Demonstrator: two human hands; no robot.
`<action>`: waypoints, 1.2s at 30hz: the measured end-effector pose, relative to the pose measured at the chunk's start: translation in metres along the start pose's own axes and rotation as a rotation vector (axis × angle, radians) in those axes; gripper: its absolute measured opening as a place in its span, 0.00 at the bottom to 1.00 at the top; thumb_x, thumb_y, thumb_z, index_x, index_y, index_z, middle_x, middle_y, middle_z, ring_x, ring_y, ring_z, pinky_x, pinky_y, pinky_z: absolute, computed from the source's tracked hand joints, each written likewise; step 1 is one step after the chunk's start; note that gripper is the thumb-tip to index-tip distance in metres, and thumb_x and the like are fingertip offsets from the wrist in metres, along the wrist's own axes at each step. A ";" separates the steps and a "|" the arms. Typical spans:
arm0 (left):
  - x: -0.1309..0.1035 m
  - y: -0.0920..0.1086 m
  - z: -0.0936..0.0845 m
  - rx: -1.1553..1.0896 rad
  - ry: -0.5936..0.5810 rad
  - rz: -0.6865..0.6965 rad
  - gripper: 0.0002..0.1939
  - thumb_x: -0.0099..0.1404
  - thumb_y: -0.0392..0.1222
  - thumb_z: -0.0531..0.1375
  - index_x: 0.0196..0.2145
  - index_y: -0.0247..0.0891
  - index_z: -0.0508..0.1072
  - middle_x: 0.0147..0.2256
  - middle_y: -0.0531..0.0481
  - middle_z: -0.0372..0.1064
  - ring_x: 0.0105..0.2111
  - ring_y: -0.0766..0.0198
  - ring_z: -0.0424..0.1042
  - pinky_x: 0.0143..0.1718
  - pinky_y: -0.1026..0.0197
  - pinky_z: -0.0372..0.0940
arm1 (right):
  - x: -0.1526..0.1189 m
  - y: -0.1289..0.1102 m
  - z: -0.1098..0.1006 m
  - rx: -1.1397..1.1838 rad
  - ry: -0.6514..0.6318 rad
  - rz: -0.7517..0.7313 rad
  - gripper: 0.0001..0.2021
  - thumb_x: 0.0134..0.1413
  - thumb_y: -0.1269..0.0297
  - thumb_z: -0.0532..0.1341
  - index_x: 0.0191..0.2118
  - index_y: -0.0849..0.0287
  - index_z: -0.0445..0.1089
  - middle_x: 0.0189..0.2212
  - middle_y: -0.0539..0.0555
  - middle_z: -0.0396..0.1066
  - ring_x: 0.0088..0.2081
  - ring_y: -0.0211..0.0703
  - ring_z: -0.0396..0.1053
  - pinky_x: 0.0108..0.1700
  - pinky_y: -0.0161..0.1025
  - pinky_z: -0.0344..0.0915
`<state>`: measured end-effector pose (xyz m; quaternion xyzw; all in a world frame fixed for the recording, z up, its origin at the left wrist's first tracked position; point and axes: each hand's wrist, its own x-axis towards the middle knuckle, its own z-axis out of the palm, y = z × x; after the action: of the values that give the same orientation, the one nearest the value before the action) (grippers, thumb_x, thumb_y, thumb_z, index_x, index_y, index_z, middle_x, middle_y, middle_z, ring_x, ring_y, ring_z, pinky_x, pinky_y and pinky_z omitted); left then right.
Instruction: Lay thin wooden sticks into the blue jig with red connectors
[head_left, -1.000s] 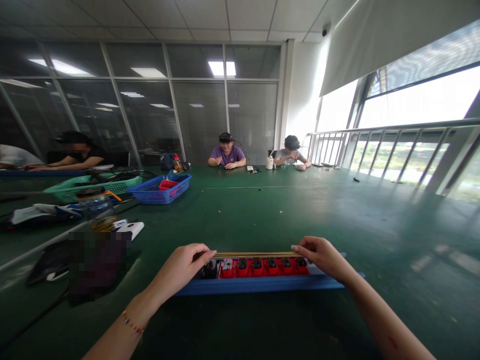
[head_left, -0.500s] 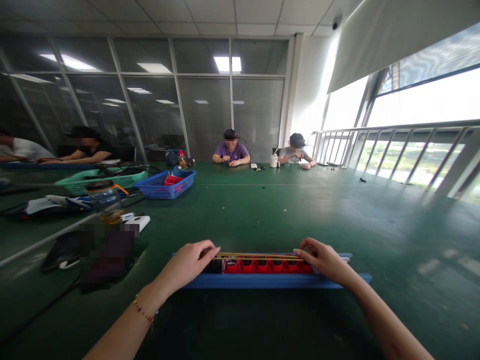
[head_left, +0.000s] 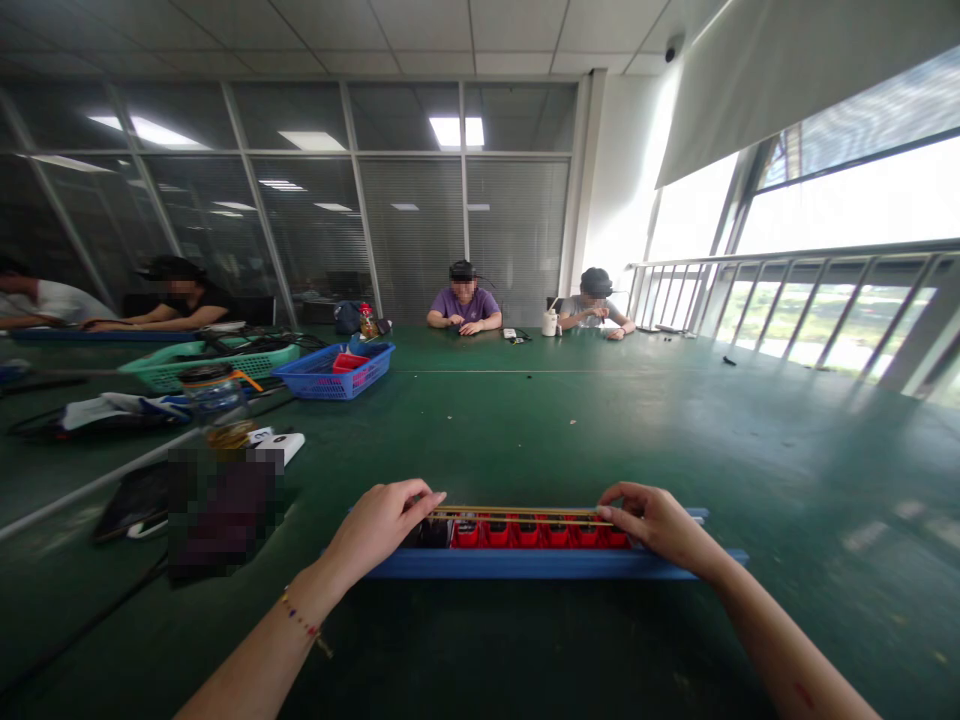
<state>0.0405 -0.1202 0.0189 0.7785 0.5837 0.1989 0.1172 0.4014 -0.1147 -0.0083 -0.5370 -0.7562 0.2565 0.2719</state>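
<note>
My left hand (head_left: 401, 515) is closed in a pinch at the left end of some thin yellowish strips (head_left: 517, 510). At their right end, my right hand (head_left: 649, 520) pinches with thumb and fingertips. The strips stretch across, just above a row of several small red bins (head_left: 529, 537) with dark contents too small to make out. A black item (head_left: 435, 533) sits left of the bins, partly behind my left hand. Bins and black item lie between the walls of a long blue tray (head_left: 555, 566) on the green table. My right hand covers part of the tray's right end.
To the left are a blue basket (head_left: 330, 380) with a red container, a green basket (head_left: 172, 375), a lidded jar (head_left: 214, 395), a white device (head_left: 283, 446) and dark items. Co-workers (head_left: 465, 305) sit at the far side; a cable (head_left: 97, 625) runs along the table's left.
My right hand's thumb and fingers have drawn closer together at the strips' right end. The left hand keeps its pinch. The whole view has shifted slightly.
</note>
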 end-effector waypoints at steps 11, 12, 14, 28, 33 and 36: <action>0.003 -0.001 0.000 -0.072 0.012 0.036 0.23 0.61 0.58 0.45 0.27 0.40 0.70 0.21 0.55 0.66 0.23 0.65 0.66 0.23 0.68 0.51 | 0.006 0.008 0.004 0.046 0.037 0.032 0.19 0.48 0.46 0.54 0.31 0.60 0.66 0.14 0.46 0.60 0.15 0.32 0.54 0.17 0.29 0.48; 0.003 -0.002 0.001 -0.064 0.009 0.038 0.23 0.61 0.58 0.44 0.27 0.40 0.70 0.21 0.55 0.66 0.23 0.65 0.66 0.23 0.68 0.51 | 0.006 0.007 0.004 0.046 0.020 0.034 0.19 0.48 0.46 0.53 0.32 0.60 0.66 0.14 0.46 0.61 0.15 0.33 0.55 0.17 0.29 0.48; 0.003 -0.002 0.002 -0.052 -0.005 0.035 0.24 0.61 0.59 0.44 0.27 0.40 0.70 0.20 0.55 0.66 0.22 0.65 0.66 0.23 0.67 0.51 | 0.005 0.007 0.004 0.045 -0.018 0.043 0.20 0.49 0.46 0.52 0.35 0.59 0.67 0.15 0.47 0.63 0.16 0.33 0.57 0.17 0.29 0.49; 0.001 0.002 0.003 0.001 0.036 0.064 0.22 0.64 0.53 0.43 0.25 0.40 0.69 0.23 0.54 0.69 0.24 0.65 0.67 0.26 0.67 0.52 | 0.004 0.004 0.002 -0.174 0.129 -0.035 0.19 0.48 0.45 0.52 0.25 0.58 0.64 0.17 0.48 0.63 0.20 0.36 0.58 0.21 0.32 0.53; 0.001 0.000 0.005 -0.006 0.052 0.076 0.22 0.64 0.53 0.43 0.25 0.40 0.69 0.23 0.54 0.68 0.24 0.65 0.67 0.26 0.67 0.52 | 0.001 0.005 -0.002 -0.190 0.089 -0.038 0.20 0.50 0.46 0.51 0.20 0.58 0.60 0.16 0.46 0.58 0.20 0.34 0.54 0.22 0.31 0.51; 0.001 0.000 0.006 -0.006 0.055 0.076 0.22 0.64 0.52 0.43 0.24 0.39 0.68 0.22 0.54 0.68 0.24 0.65 0.67 0.25 0.67 0.52 | 0.001 0.007 -0.005 -0.138 0.052 -0.024 0.21 0.50 0.46 0.51 0.19 0.59 0.60 0.16 0.46 0.57 0.20 0.34 0.54 0.23 0.31 0.52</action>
<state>0.0436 -0.1189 0.0142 0.7941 0.5559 0.2264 0.0958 0.4094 -0.1113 -0.0097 -0.5519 -0.7711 0.1868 0.2568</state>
